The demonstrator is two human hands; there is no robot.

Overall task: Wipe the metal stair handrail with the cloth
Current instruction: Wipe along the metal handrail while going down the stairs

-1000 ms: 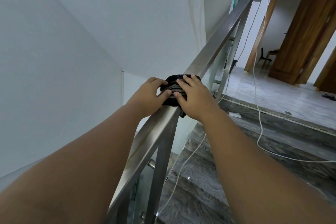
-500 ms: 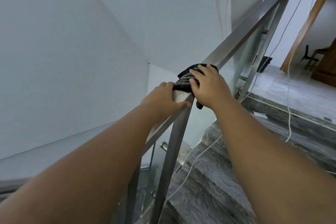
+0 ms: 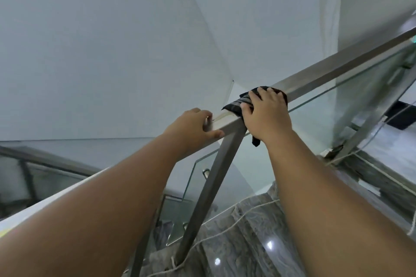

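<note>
The square metal handrail (image 3: pixel 333 69) runs from lower left up to the upper right. A dark striped cloth (image 3: pixel 238 104) is wrapped over the rail, with a corner hanging below. My right hand (image 3: pixel 265 117) presses down on the cloth and grips it around the rail. A short way down the rail, my left hand (image 3: pixel 193 126) holds the bare metal, thumb on the near side, apart from the cloth.
A slanted metal post (image 3: pixel 209 195) meets the rail under my hands. Glass panels (image 3: pixel 337 114) fill the railing. Grey marble steps (image 3: pixel 247 243) lie at lower right, with a white cord (image 3: pixel 254 207) trailing across them. White walls rise at left.
My right hand and the cloth have moved up the rail, away from my left hand. The view has swung left, so the rail lies flatter across the frame.
</note>
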